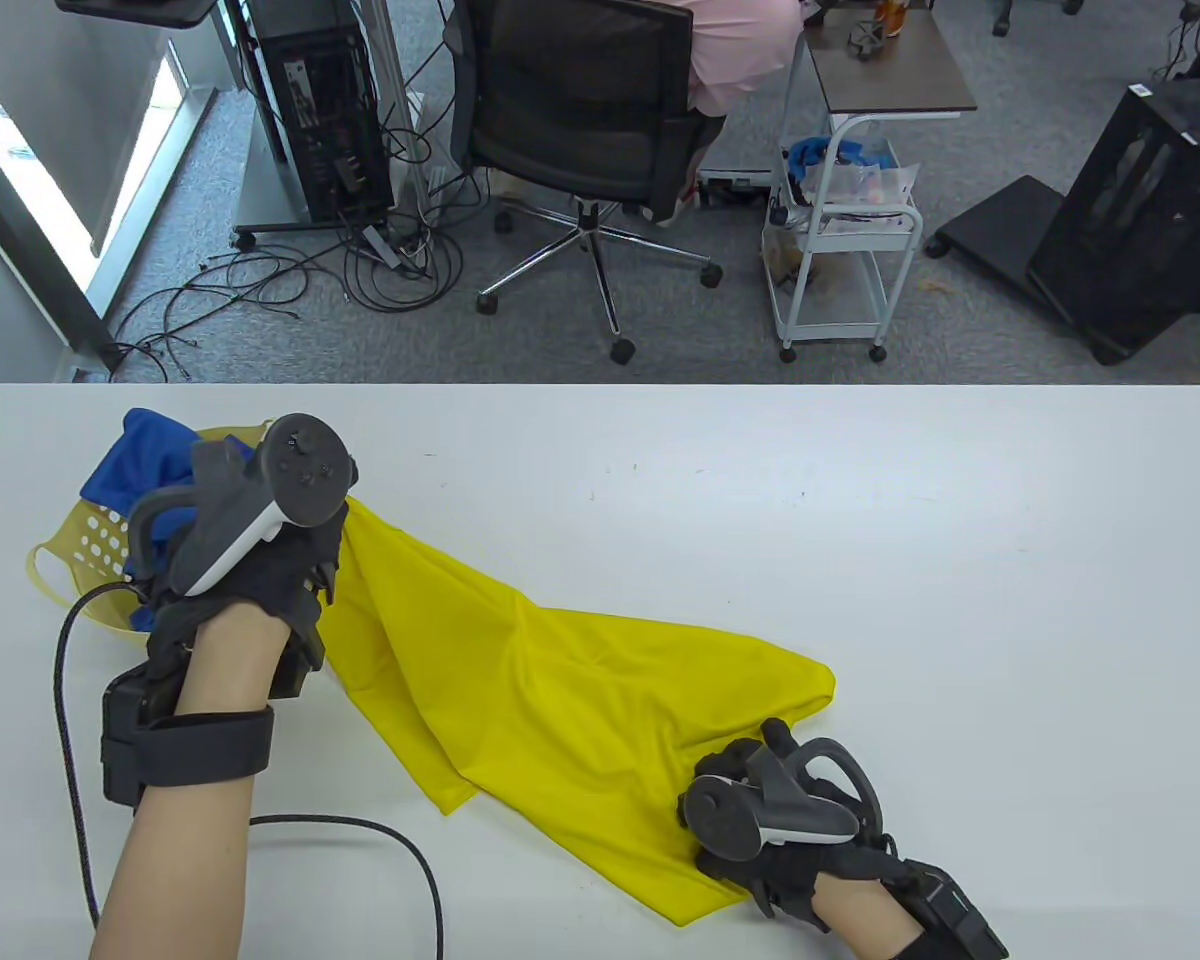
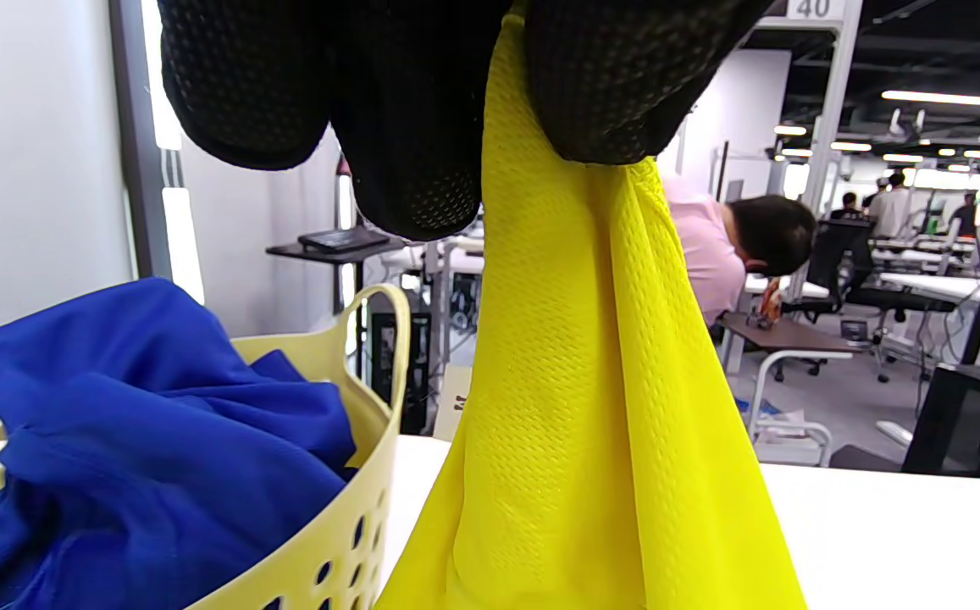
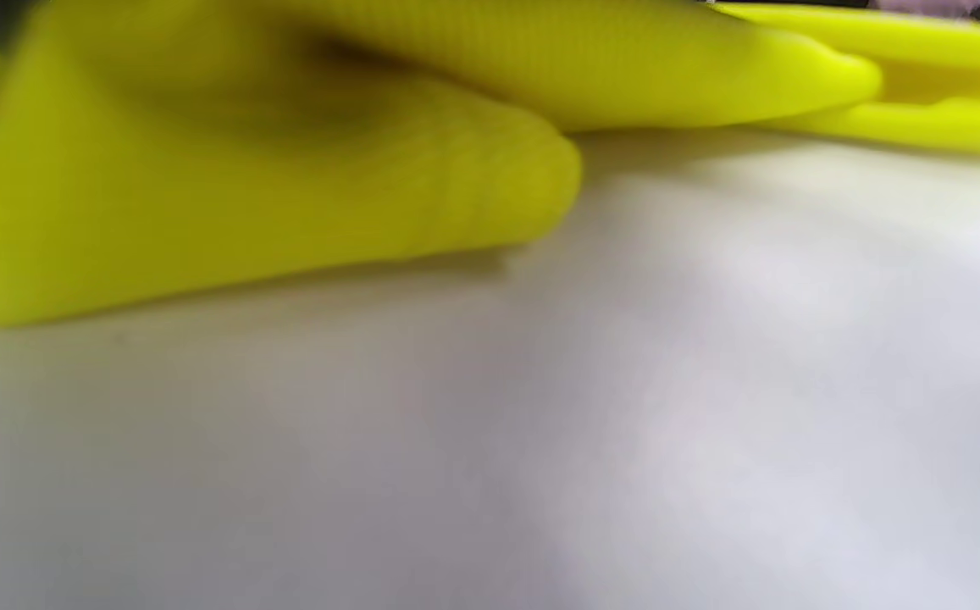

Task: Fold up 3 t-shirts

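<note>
Across the table's [image 1: 860, 520] near side, from nine to six o'clock, an unfolded yellow t-shirt [image 1: 560, 690] is pinched by the left hand [image 1: 250, 560] and gripped by the right hand [image 1: 770, 830], while a blue shirt [image 1: 145, 465] is left in the basket [image 1: 85, 545]; no shirt is seen folded.

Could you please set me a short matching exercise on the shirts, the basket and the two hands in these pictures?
Column one:
1. yellow t-shirt
2. blue t-shirt
3. left hand
4. right hand

Column two:
a. lies bundled in the basket
b. pinches yellow cloth, raised beside the basket
c. stretches across the table between both hands
d. is at the cloth's near end, low on the table

Pairs: 1-c, 2-a, 3-b, 4-d
</note>
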